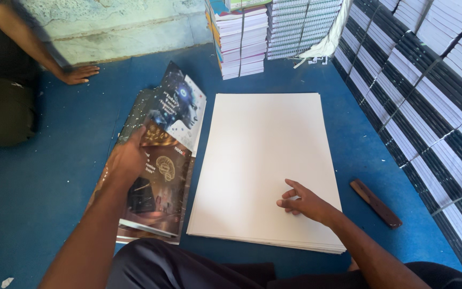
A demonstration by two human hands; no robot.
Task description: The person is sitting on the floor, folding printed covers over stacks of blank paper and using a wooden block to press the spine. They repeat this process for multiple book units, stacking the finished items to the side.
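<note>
My left hand grips the top sheet of a pile of dark printed covers, lifting its upper part so that it curls up off the pile. My right hand rests with fingers spread on the lower right of a stack of large blank white sheets lying on the blue floor beside the covers. I sit at the near edge, with my dark trousers at the bottom of the view.
A dark wooden stick lies right of the white stack. Bundled stacks of books line the right side, and more stacks stand at the back. Another person sits at far left, a hand flat on the floor.
</note>
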